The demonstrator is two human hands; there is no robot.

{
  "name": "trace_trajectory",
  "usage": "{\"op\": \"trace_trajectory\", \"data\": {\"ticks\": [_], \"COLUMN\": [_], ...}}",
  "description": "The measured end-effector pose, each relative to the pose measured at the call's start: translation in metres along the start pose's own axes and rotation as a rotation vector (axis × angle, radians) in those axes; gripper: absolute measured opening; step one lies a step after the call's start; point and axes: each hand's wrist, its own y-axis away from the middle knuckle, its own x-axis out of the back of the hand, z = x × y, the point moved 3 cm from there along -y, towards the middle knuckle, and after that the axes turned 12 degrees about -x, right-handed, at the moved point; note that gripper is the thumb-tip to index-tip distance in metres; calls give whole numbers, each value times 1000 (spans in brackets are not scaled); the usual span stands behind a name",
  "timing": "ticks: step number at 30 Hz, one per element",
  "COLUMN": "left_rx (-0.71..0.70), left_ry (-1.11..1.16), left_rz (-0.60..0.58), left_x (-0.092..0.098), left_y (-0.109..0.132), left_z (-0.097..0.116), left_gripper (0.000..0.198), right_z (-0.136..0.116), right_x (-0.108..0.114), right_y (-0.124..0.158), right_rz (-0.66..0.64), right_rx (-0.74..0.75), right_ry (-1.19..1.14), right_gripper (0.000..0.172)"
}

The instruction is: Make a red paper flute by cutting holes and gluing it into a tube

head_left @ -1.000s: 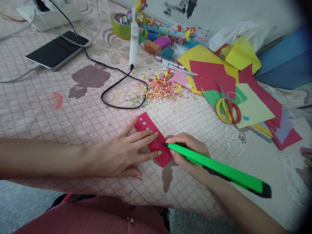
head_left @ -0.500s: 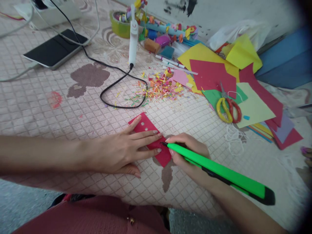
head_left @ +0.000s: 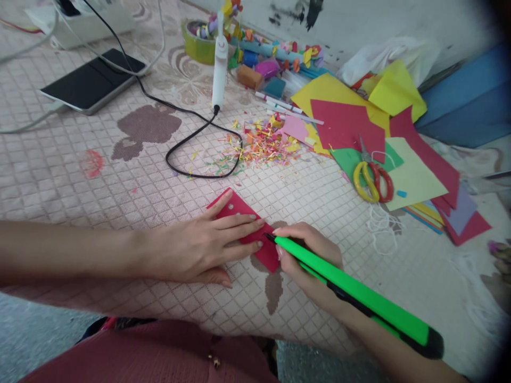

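Observation:
A small red paper strip (head_left: 268, 254) with a few punched holes lies on the pink quilted cloth (head_left: 80, 175). My left hand (head_left: 199, 244) lies flat on the strip, fingers stretched out and pressing it down. My right hand (head_left: 309, 255) is closed round a bright green utility knife (head_left: 351, 290), gripped near its front. The knife's tip touches the strip right beside my left fingertips. Its black tail end points to the lower right.
Paper scraps (head_left: 263, 141), coloured sheets (head_left: 351, 122) and yellow-and-red scissors (head_left: 373, 181) lie at the back right. A white tool (head_left: 219, 58) with a black cable (head_left: 191, 138) stands at the back. A dark tablet (head_left: 91, 80) lies far left. Pens (head_left: 287, 109) lie nearby.
The red strip has turned under my left hand, its far end swinging left. My right hand and the knife stay at the strip's edge.

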Motion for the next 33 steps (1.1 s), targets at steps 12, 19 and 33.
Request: {"op": "trace_trajectory", "data": {"ticks": [12, 19, 33], "left_rx": [30, 33, 44], "left_ry": [5, 13, 70], "left_rz": [-14, 9, 63], "left_x": [0, 0, -3], "left_y": [-1, 0, 1], "left_z": [1, 1, 1], "left_gripper": [56, 56, 56], "right_z": [-6, -4, -2], "right_x": [-2, -3, -4], "right_y": [3, 6, 10], "right_rz": [69, 47, 61], "right_rx": [128, 171, 22], "right_ry": [128, 155, 159], "right_gripper": [24, 29, 23]}}
